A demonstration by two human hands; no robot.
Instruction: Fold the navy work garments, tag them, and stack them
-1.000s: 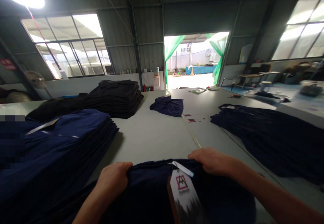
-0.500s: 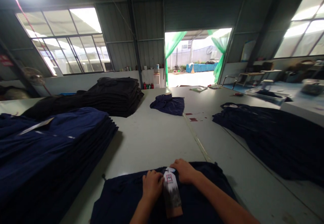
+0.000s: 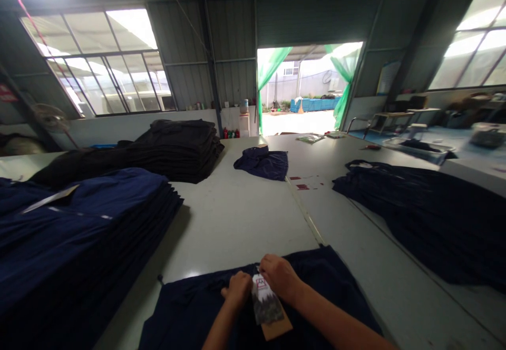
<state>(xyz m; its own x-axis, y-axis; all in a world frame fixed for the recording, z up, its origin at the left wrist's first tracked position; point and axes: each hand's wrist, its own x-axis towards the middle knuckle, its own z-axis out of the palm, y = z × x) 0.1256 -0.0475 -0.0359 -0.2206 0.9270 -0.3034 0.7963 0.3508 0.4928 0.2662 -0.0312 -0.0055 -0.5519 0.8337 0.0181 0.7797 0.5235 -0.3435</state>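
A navy garment [image 3: 190,308] lies spread on the table right in front of me. A hang tag [image 3: 265,302] with a white top, a grey forest print and a brown card behind it rests on the garment near its far edge. My left hand [image 3: 238,290] is closed on the fabric, against the tag's left side. At the tag's top end, my right hand [image 3: 281,279] has its fingers curled in a pinch, partly covering the tag. Exactly what lies under the fingertips is hidden.
Navy garments [image 3: 130,223] are piled high at left, a tag on top. Behind them stands a black clothing stack [image 3: 185,149]. A small navy bundle [image 3: 263,163] sits mid-table [image 3: 221,218]. More dark garments [image 3: 427,213] lie along the right side.
The hang tag has shifted slightly, and more of its brown card shows, fanned to the right. The garment's far right corner now lies flatter and further out. Both hands stay near the tag.
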